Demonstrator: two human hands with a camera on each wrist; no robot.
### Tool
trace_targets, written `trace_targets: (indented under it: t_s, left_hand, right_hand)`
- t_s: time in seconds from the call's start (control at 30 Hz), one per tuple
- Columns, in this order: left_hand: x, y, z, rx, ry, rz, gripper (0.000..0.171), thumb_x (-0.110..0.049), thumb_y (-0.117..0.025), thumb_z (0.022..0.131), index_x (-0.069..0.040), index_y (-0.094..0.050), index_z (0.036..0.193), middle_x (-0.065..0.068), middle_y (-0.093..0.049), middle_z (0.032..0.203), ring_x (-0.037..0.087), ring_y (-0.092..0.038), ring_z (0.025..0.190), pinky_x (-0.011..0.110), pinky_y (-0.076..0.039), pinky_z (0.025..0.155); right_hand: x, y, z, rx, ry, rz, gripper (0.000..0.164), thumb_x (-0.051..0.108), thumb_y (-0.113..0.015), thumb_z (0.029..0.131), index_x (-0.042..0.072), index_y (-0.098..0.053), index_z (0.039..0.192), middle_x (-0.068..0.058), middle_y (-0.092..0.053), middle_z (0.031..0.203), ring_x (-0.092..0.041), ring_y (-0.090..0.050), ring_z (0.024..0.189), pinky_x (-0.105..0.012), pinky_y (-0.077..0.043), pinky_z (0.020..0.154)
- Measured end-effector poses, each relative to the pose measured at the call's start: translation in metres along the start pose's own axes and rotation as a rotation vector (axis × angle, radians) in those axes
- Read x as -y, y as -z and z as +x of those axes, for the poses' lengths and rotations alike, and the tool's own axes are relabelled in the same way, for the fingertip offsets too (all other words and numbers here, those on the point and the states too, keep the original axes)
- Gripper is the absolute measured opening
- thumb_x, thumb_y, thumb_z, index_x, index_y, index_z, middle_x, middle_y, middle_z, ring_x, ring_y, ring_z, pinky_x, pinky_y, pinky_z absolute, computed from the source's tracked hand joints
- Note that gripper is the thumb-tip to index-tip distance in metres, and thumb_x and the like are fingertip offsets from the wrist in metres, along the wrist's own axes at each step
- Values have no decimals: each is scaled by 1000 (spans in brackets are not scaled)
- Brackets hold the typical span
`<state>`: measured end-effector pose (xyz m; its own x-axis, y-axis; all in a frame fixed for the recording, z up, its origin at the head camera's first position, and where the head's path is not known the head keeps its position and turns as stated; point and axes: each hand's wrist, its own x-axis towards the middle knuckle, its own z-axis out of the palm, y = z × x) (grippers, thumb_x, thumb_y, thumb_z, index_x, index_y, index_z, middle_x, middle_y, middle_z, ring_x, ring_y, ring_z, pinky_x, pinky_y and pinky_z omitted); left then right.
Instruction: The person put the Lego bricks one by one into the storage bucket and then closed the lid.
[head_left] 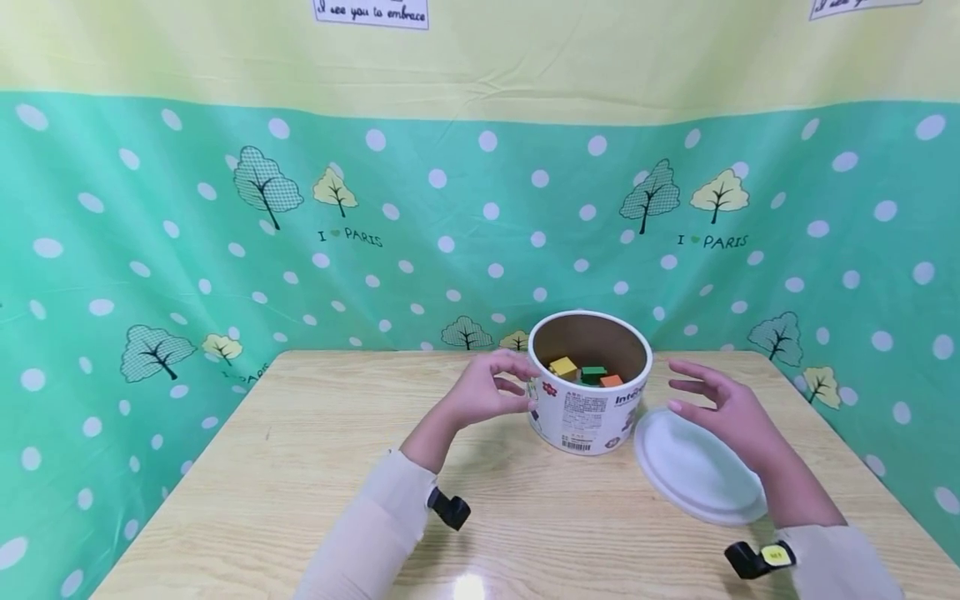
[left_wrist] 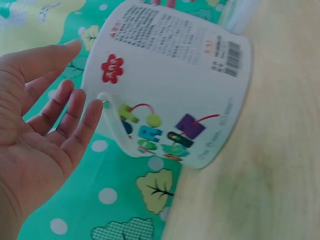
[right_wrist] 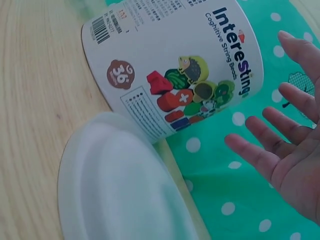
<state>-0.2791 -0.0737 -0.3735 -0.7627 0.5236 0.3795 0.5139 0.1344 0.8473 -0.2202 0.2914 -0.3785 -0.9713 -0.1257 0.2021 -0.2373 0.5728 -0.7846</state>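
A round white bucket (head_left: 551, 417) with printed pictures and text stands upright near the far edge of the table. Inside it lie a yellow block (head_left: 563, 368), a green block (head_left: 592, 374) and an orange block (head_left: 611, 381). My left hand (head_left: 487, 388) is at the bucket's left side, fingers relaxed, by the white handle (left_wrist: 116, 127); whether the fingertips touch it I cannot tell. To the right, my right hand (head_left: 723, 408) hovers apart from the bucket with fingers spread and nothing held. Beneath that hand, a white round lid (head_left: 693, 467) lies on the table, next to the bucket.
The wooden table (head_left: 300, 467) ends at a green and yellow curtain (head_left: 487, 275) with dots and trees, hanging close behind the bucket. Each wrist wears a black strap camera, one on the left (head_left: 450, 508) and one on the right (head_left: 750, 560).
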Motion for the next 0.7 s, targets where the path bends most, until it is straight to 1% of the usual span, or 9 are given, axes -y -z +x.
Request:
trace_targets:
  t_s: [0.07,0.13,0.2,0.27,0.3,0.37,0.43,0.57,0.7]
  left_hand:
    - [2,-2,-4,-6,6,-6,34,0,-82,74,2,-71,107,8,-62,111,38,-56,104,36,-57,83]
    - [3,-5,-8,-18,16,-15,34,0,-82,74,1,-71,106,7,-63,110,38,-56,105,36,-57,82]
    - [5,-9,-11,-22,31,-26,34,0,-82,74,1,-72,106,5,-63,109,38,-57,105,35,-57,81]
    - [7,-13,-14,-10,42,-32,34,1,-82,74,1,-72,106,4,-63,108,39,-57,105,34,-57,81]
    - [7,-15,-16,-1,47,-31,34,2,-81,73,2,-71,106,4,-63,107,41,-57,105,33,-57,81]
    - [9,-20,-19,21,58,-21,35,2,-81,73,2,-72,107,3,-63,107,40,-57,104,33,-57,82]
    - [9,-25,-21,33,67,-6,34,2,-82,73,0,-72,106,4,-62,107,40,-58,104,35,-57,82]
    - [10,-34,-25,35,90,11,34,2,-83,72,-3,-73,105,3,-63,107,36,-59,102,40,-57,83]
    - [10,-43,-24,42,101,2,35,3,-82,73,-4,-74,106,2,-64,108,32,-60,100,37,-57,83]
  right_hand:
    - [-2,1,-3,-19,0,-7,67,38,-68,91,14,-42,148,-20,-50,140,-37,-50,125,-20,-51,78]
    - [-5,3,-6,-34,9,-15,63,35,-69,92,13,-45,145,-19,-52,138,-23,-54,122,-19,-51,77]
    - [-9,7,-10,-48,24,-22,58,32,-69,92,11,-48,143,-18,-55,134,-7,-56,115,-17,-51,76]
    - [-12,10,-14,-63,31,-24,54,30,-70,92,10,-52,140,-12,-58,130,8,-53,108,-15,-51,76]
    - [-14,12,-15,-66,36,-22,53,28,-70,92,9,-52,139,-9,-60,127,12,-51,105,-14,-51,76]
    - [-18,14,-18,-70,40,-24,52,28,-70,92,7,-53,137,-5,-62,124,15,-51,103,-13,-50,76]
    - [-21,17,-20,-73,38,-35,50,27,-70,92,7,-55,136,-2,-63,120,14,-52,101,-12,-50,75]
    - [-25,23,-26,-85,18,-56,48,27,-70,92,6,-57,134,-4,-66,116,13,-53,98,-10,-48,74]
    - [-30,31,-33,-100,-16,-65,49,28,-70,92,4,-57,133,3,-68,112,14,-51,98,-8,-45,73]
